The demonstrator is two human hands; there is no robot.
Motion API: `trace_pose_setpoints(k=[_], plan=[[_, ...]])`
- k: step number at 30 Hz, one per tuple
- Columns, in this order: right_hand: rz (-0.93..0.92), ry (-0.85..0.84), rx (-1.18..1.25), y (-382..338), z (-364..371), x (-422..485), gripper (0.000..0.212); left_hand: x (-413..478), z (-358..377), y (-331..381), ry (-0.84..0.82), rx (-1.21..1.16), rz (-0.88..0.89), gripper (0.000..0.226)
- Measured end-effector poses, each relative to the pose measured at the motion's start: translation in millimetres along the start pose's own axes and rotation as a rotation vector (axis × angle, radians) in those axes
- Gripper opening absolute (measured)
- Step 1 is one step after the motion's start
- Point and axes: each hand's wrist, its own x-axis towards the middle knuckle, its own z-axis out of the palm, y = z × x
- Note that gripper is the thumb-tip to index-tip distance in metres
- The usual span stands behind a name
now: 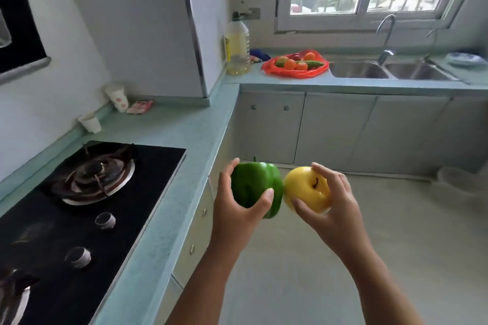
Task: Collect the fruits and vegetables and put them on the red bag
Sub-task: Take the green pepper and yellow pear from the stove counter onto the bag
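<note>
My left hand (237, 216) grips a green bell pepper (254, 187) in mid-air over the floor, just off the counter edge. My right hand (335, 208) holds a yellow apple (306, 188) beside it, and the two touch. Far ahead, the red bag (295, 72) lies flat on the teal counter left of the sink. On it rest several oranges (290, 64) and a green cucumber (314, 63).
A black gas hob (87, 208) fills the counter on my left, with two paper cups (117, 97) against the wall. An oil bottle (237, 45) stands left of the red bag. A double steel sink (390, 70) lies right of it. Cabinets line the floor's far edge.
</note>
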Motion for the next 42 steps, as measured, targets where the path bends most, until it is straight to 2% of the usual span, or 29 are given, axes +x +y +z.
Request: trace_pose_setpoints(k=[3, 9, 18, 26, 31, 42], plan=[[0.021, 0.046, 0.005, 22.6, -25.0, 17.0, 0.063, 10.9, 41.1, 6.4, -0.031, -0.031, 0.015, 0.072], [0.084, 0.117, -0.014, 65.4, -61.6, 34.8, 0.065, 35.5, 96.7, 4.9, -0.106, -0.051, 0.009, 0.077], [0.200, 0.199, -0.054, 130.4, -82.9, 79.5, 0.066, 102.0, 175.5, -22.6, -0.212, -0.139, -0.017, 0.078], [0.186, 0.188, -0.105, 173.8, -61.0, 215.0, 0.065, 234.1, 228.1, -48.3, -0.238, -0.192, -0.070, 0.073], [0.125, 0.168, -0.131, 188.3, -48.9, 312.5, 0.066, 324.1, 251.8, -56.5, -0.205, -0.187, -0.036, 0.071], [0.188, 0.190, -0.044, 272.9, -54.9, 429.7, 0.066, 434.7, 350.4, -75.4, -0.239, -0.154, -0.048, 0.076]])
